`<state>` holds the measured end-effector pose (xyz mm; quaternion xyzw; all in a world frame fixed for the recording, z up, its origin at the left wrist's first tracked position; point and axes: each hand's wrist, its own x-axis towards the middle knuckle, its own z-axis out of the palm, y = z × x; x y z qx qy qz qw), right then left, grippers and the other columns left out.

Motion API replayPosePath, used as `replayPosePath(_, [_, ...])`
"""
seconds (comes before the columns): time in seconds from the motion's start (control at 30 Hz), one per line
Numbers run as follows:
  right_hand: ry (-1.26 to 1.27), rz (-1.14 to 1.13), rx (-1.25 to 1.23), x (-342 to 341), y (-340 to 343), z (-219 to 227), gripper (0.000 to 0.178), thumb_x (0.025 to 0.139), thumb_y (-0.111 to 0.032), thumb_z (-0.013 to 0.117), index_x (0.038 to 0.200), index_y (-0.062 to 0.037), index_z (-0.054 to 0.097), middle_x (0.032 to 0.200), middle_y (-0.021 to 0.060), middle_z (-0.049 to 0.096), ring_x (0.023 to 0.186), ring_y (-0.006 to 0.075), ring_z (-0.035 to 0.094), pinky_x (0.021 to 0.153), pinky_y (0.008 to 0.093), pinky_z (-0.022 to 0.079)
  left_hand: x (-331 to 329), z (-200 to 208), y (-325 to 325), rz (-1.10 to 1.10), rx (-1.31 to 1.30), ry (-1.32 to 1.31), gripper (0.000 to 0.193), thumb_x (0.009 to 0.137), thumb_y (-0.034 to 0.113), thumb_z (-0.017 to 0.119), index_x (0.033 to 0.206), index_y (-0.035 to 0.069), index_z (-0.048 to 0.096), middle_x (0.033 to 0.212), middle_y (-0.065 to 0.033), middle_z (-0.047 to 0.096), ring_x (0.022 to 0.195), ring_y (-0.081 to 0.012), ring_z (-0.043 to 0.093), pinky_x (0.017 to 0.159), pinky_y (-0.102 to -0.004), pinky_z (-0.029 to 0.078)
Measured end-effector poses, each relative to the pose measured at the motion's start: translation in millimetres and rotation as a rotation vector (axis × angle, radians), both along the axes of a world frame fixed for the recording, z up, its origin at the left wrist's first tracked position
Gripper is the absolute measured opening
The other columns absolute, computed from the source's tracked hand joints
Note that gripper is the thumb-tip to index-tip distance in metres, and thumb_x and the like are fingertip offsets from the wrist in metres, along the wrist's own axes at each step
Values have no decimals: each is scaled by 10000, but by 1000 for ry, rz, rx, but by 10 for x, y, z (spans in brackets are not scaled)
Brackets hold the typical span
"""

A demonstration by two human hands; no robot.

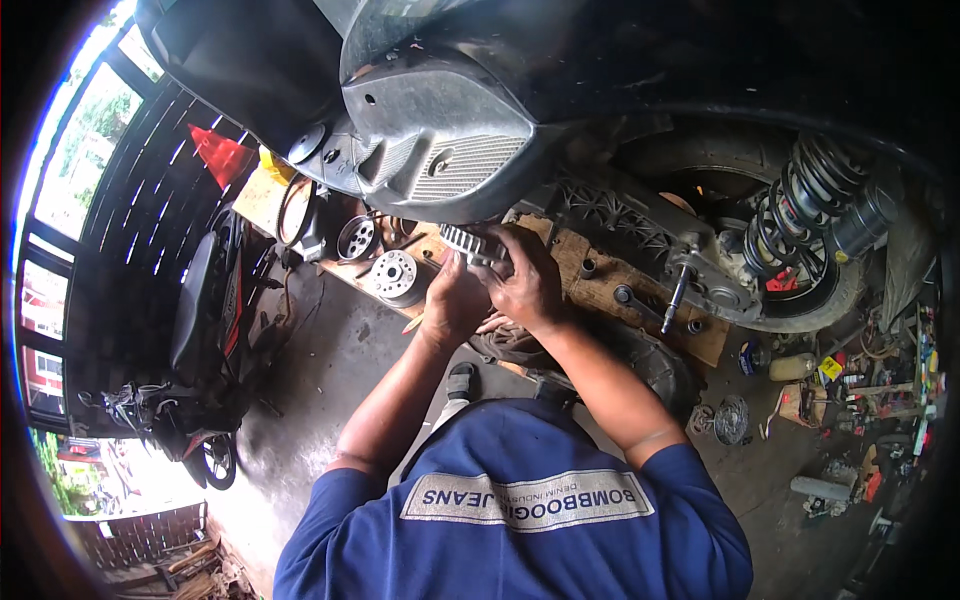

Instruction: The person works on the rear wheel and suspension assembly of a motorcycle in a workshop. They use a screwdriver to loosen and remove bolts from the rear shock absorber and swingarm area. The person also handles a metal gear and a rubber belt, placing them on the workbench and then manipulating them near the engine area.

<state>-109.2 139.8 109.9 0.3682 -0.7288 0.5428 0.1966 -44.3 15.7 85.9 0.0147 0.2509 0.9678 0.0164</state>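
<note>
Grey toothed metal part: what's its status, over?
Left grip and right grip: both holding the grey toothed metal part. Part partly covered by right grip. Possible obstacle: grey plastic scooter panel, just above in view.

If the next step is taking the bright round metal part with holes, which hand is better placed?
Probably the left hand: the round metal part lies to its left, farther from the right hand. Both hands hold a ribbed metal piece, so the left must let go first.
</note>
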Motion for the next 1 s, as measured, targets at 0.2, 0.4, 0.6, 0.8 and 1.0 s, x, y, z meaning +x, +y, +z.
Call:
replayPosePath(0.2, [-60,-92,-17,-141,-162,54,512,755,-155,795,1208,-48,580,1011,145,643,876,321,650,763,412,517,-282,138,-82,32,-65,-41,631,939,493,580,1400,79,459,1347,-137,570,1266,-304,518,1113,-474,352])
replayPosePath(0.4, [-202,-112,-11,-250,-230,51,578,763,-313,825,1188,-13,573,1054,203,660,983,396,646,816,446,521,-367,400,-43,161,-119,-46,423,956,334,596,1304,99,546,1237,-76,626,1119,-242,602,995,-410,467])
replayPosePath(0.6, [-221,-117,-48,-270,-279,10,587,745,-219,806,1235,-10,560,1050,214,636,969,417,620,820,459,502,-405,407,-94,156,-187,-118,402,965,298,572,1309,92,541,1181,-76,648,1074,-226,625,956,-389,494])
replayPosePath(0.8, [-249,-116,-58,-270,-305,14,556,745,-221,792,1207,-2,572,1056,221,640,981,419,620,831,472,497,-438,362,-141,199,-247,-115,444,976,308,552,1358,89,497,1226,-97,634,1095,-230,622,952,-387,500])
replayPosePath(1.0, [-314,-82,41,-390,-266,90,531,743,-219,785,1185,-5,584,1031,216,657,979,411,628,825,472,502,-483,427,-161,81,-70,-158,497,981,356,546,1366,51,475,1149,-135,654,1022,-264,649,921,-386,519])
